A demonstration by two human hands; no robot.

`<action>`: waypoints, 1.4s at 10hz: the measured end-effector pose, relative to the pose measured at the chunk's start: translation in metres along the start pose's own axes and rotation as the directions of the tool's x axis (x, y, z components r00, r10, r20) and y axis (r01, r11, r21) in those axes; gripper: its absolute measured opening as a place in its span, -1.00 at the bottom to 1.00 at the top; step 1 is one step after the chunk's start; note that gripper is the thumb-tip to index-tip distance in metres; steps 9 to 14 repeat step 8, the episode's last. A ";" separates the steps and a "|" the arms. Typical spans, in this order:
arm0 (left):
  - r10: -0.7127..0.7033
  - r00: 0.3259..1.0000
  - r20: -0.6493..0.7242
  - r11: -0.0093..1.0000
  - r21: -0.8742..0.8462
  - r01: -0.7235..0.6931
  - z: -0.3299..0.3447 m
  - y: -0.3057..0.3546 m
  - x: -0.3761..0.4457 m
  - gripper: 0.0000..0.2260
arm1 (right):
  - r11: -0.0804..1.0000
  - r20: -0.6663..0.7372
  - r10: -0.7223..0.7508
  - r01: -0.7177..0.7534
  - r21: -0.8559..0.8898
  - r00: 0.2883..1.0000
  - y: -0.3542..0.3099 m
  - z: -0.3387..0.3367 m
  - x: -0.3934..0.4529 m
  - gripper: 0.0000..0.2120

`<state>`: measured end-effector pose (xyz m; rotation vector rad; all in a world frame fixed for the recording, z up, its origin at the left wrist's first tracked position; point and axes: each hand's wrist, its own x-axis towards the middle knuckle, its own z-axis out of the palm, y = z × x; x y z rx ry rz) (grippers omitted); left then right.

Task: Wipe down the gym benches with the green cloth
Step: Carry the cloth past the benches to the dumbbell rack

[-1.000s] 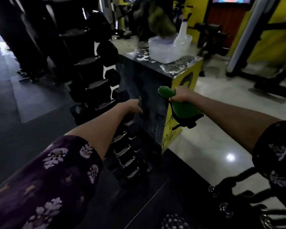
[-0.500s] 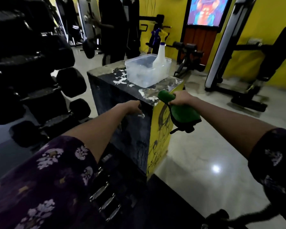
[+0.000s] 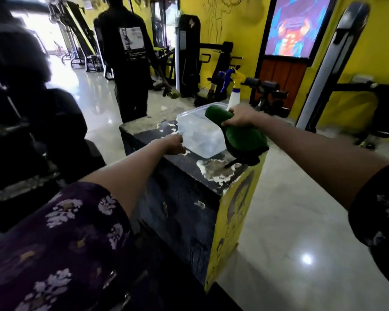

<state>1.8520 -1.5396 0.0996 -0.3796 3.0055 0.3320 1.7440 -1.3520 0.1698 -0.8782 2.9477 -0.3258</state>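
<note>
My right hand (image 3: 241, 116) grips the bunched green cloth (image 3: 245, 136), which hangs down over the right side of a clear plastic tub (image 3: 198, 133). The tub stands on a black and yellow box (image 3: 213, 173) with a worn, peeling top. My left hand (image 3: 172, 144) reaches to the tub's near left corner; its fingers are hidden, so whether it holds the rim I cannot tell. A white spray bottle (image 3: 234, 95) with a yellow and blue head stands behind the tub.
A person in black (image 3: 128, 61) stands beyond the box on the shiny floor. Dark dumbbell racks (image 3: 32, 122) fill the left side. Gym machines (image 3: 211, 70) line the yellow back wall, with a black frame (image 3: 337, 70) at the right.
The view has lifted and come closer to the box. My right hand has carried the green cloth up from the box's front corner to over the tub; my left hand has risen from the box side to the tub.
</note>
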 end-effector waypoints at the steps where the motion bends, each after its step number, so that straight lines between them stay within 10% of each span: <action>1: 0.023 0.999 -0.041 1.000 0.006 -0.023 -0.021 -0.017 0.043 -0.58 | 1.000 -0.017 0.014 -0.014 0.018 1.000 -0.014 -0.028 0.051 -0.44; 5: 0.074 0.997 -0.023 0.997 -0.021 -0.075 -0.051 -0.053 0.137 -0.58 | 0.999 -0.006 0.036 -0.036 -0.032 0.999 -0.061 -0.014 0.185 -0.48; 7: 0.078 0.996 -0.036 0.997 -0.015 -0.078 -0.041 -0.069 0.151 -0.59 | 0.970 0.282 0.136 -0.069 -0.233 0.950 -0.056 0.021 0.196 -0.50; 14: 0.070 0.997 -0.012 0.997 -0.028 -0.071 -0.038 -0.067 0.148 -0.56 | 0.969 0.270 0.102 -0.034 -0.246 0.957 -0.048 0.030 0.193 -0.50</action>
